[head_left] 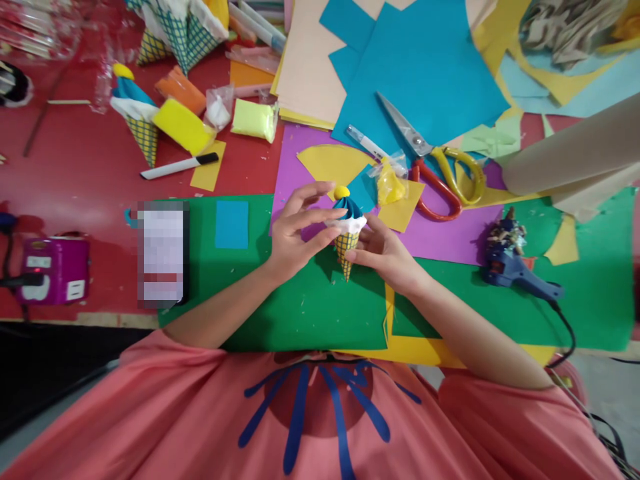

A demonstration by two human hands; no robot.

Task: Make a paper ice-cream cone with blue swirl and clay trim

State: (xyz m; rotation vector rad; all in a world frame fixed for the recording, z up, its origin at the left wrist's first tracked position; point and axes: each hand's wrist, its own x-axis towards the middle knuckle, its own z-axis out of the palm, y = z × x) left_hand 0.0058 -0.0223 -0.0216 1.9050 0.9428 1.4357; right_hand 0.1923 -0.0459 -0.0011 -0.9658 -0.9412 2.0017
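Observation:
Between my hands is a small paper ice cream cone [347, 243], yellow with a dark grid, tip pointing down. White clay rings its rim, a folded blue top rises above, and a yellow ball caps it. My right hand [383, 253] pinches the cone from the right side, thumb in front. At the upper left of it, my left hand [300, 233] has its fingers apart, the fingertips at the white rim and blue top. A similar finished cone [143, 130] lies at the upper left beside a yellow clay block [184, 127].
Scissors [423, 147] lie open beyond my hands, near a bag of yellow clay [391, 183]. A glue gun [520, 257] with a cord rests on the right of the green sheet [300, 313]. A phone [163, 257] and purple power adapter [55, 270] are on the left.

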